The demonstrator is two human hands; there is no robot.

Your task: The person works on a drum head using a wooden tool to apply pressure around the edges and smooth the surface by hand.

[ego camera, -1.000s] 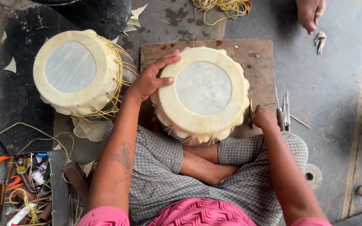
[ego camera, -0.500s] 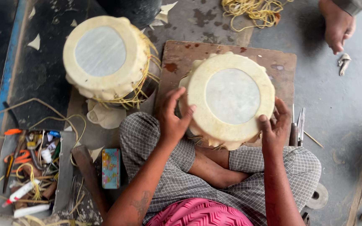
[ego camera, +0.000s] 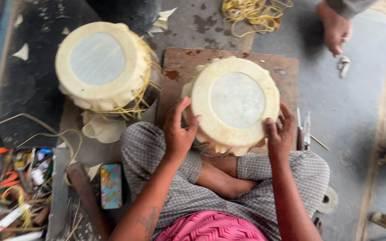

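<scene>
Grey workshop floor under me; my left hand (ego camera: 178, 134) and right hand (ego camera: 281, 134) clasp the drum (ego camera: 235, 103) on the wooden board (ego camera: 175, 67) by my knees. I judge I'm turning it; next needs a firm regrip.

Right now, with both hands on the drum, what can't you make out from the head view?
- Underside and far wall of the drum: hidden by its own top.
- Palms of the left hand and right hand: pressed to the drum's side, so contact is unseen.
- Tools in the tray: blurred, jumbled.
- Thin metal tools beside the board: too small to identify.
- Another person's hand: cut off by the top edge.
</scene>
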